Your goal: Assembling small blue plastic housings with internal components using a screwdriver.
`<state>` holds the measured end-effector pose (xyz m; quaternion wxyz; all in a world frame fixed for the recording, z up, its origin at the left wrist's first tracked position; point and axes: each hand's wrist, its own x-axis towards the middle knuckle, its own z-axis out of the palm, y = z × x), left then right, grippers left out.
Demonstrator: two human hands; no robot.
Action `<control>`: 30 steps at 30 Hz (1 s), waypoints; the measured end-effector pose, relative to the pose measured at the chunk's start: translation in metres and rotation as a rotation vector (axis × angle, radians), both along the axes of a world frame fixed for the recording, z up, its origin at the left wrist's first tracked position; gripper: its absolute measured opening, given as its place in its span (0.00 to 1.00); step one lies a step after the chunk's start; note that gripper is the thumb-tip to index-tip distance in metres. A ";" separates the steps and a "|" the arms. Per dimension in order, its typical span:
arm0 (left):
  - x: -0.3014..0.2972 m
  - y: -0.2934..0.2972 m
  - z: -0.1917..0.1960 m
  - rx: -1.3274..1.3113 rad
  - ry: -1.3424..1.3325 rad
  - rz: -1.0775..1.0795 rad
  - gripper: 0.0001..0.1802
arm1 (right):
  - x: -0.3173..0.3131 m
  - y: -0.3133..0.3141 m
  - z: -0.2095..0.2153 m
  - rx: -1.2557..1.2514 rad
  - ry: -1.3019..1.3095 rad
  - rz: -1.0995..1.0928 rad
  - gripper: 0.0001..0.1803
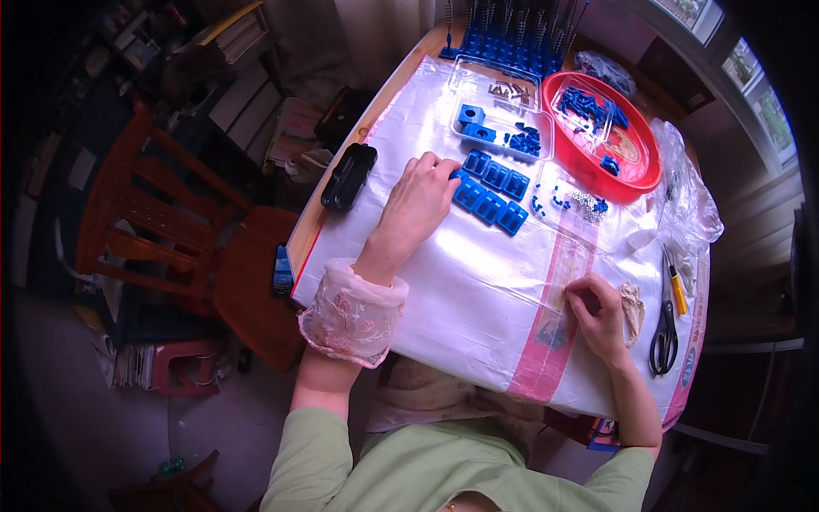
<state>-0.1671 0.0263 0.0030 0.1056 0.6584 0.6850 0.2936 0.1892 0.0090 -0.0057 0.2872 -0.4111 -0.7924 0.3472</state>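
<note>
Two short rows of blue plastic blocks [489,207] lie on the white sheet in front of me, each block with a recessed top. My left hand [418,200] reaches to the left end of these rows. Its fingers are curled and closed, with the tips at a blue block [458,176] that they partly hide. Nearer to me on the right, my right hand [597,314] rests low over the sheet's pink stripe. Thumb and forefinger there are pressed together; anything between them is too small to make out.
Behind the blocks is a clear plastic box [546,141] with blue parts. A red basin [644,175] holds more blue pieces. Small white and blue bits [589,203] lie nearby. Black scissors [664,337] and a yellow-handled tool [677,290] lie right; a black case [350,177] sits left.
</note>
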 end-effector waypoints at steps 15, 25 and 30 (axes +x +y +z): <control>-0.004 -0.008 0.012 -0.042 0.021 -0.050 0.31 | -0.003 0.002 0.001 0.019 -0.020 0.004 0.05; -0.005 -0.005 0.013 -0.098 -0.023 -0.047 0.26 | -0.005 0.000 0.004 0.013 -0.047 -0.001 0.04; -0.007 -0.005 0.009 -0.085 0.016 -0.087 0.25 | -0.004 0.001 0.002 0.054 -0.040 0.013 0.05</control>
